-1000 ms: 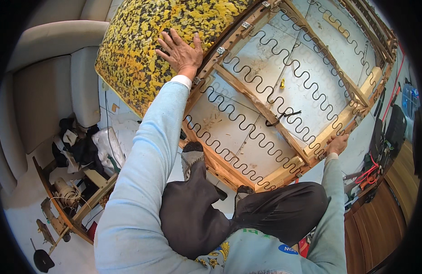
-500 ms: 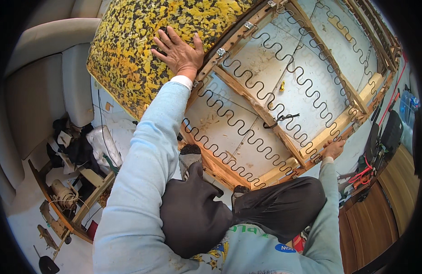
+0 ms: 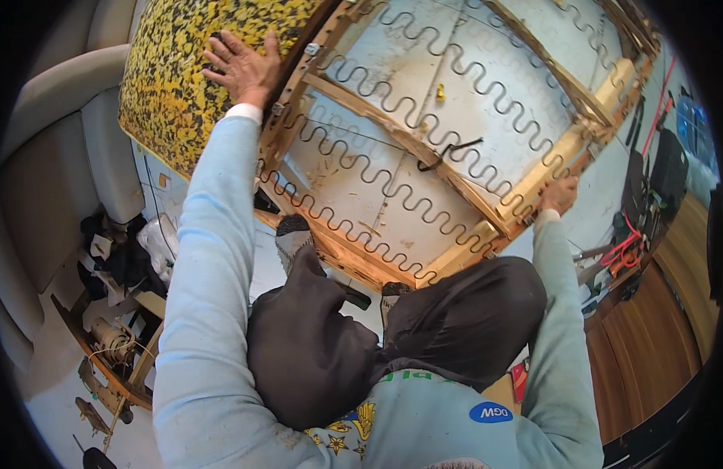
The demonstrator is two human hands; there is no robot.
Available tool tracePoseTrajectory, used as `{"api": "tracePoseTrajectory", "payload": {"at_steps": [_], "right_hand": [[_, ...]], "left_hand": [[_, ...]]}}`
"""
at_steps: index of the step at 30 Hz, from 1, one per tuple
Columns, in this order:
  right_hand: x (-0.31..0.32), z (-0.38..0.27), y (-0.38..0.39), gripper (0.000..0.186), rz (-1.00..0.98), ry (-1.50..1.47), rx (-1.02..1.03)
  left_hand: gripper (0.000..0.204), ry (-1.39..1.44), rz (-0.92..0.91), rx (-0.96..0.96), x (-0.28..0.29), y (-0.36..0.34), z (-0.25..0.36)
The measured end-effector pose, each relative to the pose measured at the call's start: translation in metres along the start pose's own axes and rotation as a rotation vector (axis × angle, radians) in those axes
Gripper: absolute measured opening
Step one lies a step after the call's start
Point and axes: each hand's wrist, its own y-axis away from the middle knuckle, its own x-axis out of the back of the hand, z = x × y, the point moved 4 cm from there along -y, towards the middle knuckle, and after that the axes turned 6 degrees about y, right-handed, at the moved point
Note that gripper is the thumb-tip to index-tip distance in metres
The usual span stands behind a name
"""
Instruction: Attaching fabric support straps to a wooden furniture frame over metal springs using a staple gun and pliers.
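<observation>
My left hand (image 3: 243,70) lies flat, fingers spread, on a curved panel of yellow-and-black speckled foam (image 3: 170,109). Beside that panel, a wooden seat frame (image 3: 551,156) with rows of dark zigzag springs tilts in front of my knees. The fingers of my right hand (image 3: 558,195) are wrapped round the frame's right-hand rail; the fingertips are partly hidden there. A dark strap (image 3: 449,154) is looped on the wooden crosspiece (image 3: 408,141) between the springs. Metal spring clips line the rail beside my left hand.
Grey sofa sections (image 3: 111,148) stand at the left. Below them are a heap of dark cloth (image 3: 127,262) and a wooden piece carrying a motor (image 3: 111,338). At the right lie a red cable (image 3: 633,241), a water bottle pack (image 3: 692,129) and a brown wooden panel (image 3: 647,352).
The spring frame and foam panel have shifted left and away from me. Both hands have moved along with them, keeping their places on the foam and the rail.
</observation>
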Motion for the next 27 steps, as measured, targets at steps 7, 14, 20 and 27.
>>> {"api": "tracePoseTrajectory", "payload": {"at_steps": [7,14,20,27], "right_hand": [[0.011,-0.008,0.006,0.061,0.016,0.066,0.009],[0.010,-0.012,0.007,0.059,0.069,0.023,0.079],[0.010,-0.007,0.010,0.060,0.016,0.000,0.024],[-0.007,0.004,0.008,0.045,-0.074,-0.074,0.189]], "left_hand": [[0.094,-0.064,-0.454,-0.148,0.036,0.067,-0.010],[0.058,0.058,-0.105,-0.177,0.067,0.144,-0.018],[0.027,0.169,-0.036,-0.274,0.044,0.128,-0.036],[0.023,0.239,0.029,-0.484,0.042,0.118,-0.049]]}}
